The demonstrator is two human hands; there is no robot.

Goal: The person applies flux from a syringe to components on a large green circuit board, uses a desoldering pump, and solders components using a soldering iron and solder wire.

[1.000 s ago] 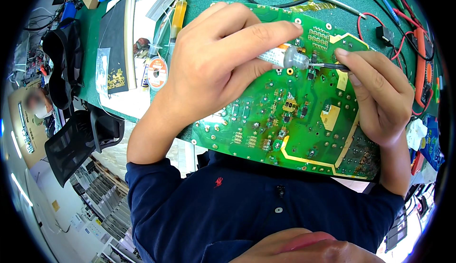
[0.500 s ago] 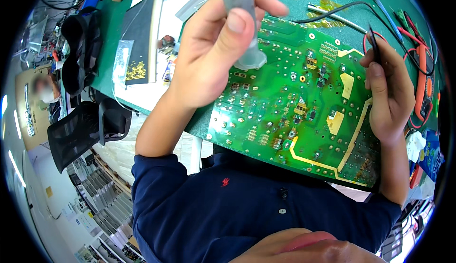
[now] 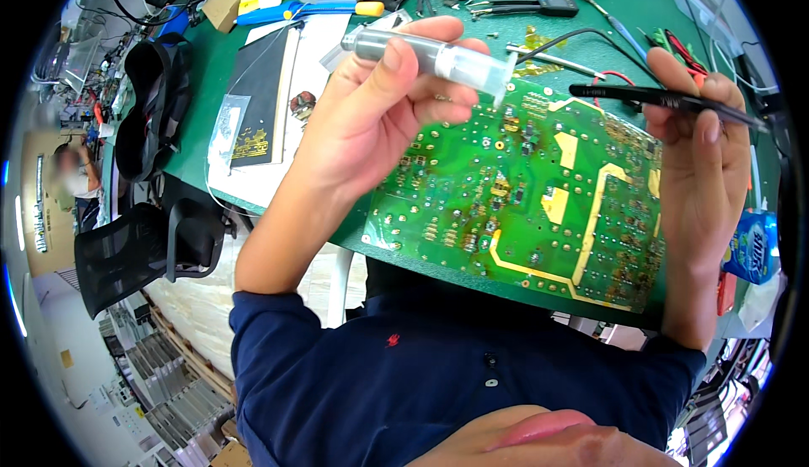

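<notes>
Green tabletop point(image 3: 192, 145), syringe point(image 3: 455, 64) in left hand point(image 3: 362, 121), white-lettered black tweezers point(image 3: 634, 93)

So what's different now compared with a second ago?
The left hand has drawn the translucent tubular syringe leftward; the right hand has moved the slim black tweezers rightward and turned them. The two tools, together over the green rectangular circuit board earlier, are now apart. Neither was let go; the board stays in front of the person.
</notes>
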